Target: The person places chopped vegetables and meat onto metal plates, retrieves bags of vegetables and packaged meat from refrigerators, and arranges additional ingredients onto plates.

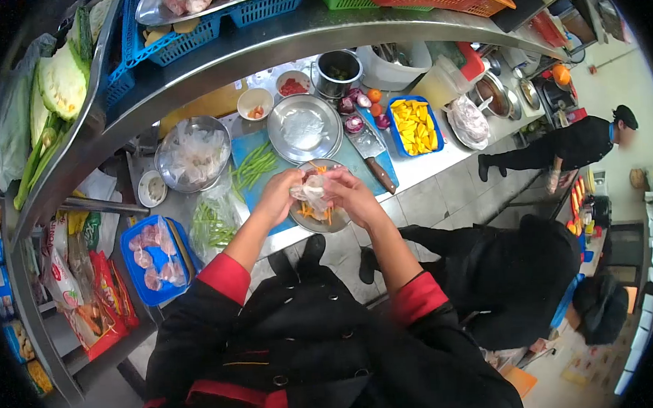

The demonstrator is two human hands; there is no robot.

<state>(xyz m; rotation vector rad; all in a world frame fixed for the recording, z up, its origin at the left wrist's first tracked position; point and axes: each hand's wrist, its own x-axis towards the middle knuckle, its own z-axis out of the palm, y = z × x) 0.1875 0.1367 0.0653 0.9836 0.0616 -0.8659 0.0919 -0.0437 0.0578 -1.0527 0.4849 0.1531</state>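
Note:
Both my hands pinch a small clear plastic bag above a shallow metal bowl with orange carrot strips. My left hand grips the bag's left side, and my right hand has its right side. What the bag contains is hard to make out. Beneath lies a blue cutting board. Green beans are spread on its left, and a broad-bladed knife with a wooden handle rests on its right. Just beyond my hands sit stacked metal bowls holding something clear and shiny.
A metal bowl of plastic bags and a bag of green beans are at left. A blue tray with yellow pieces stands right, past red onions. A steel shelf overhangs the counter. Two people are at right.

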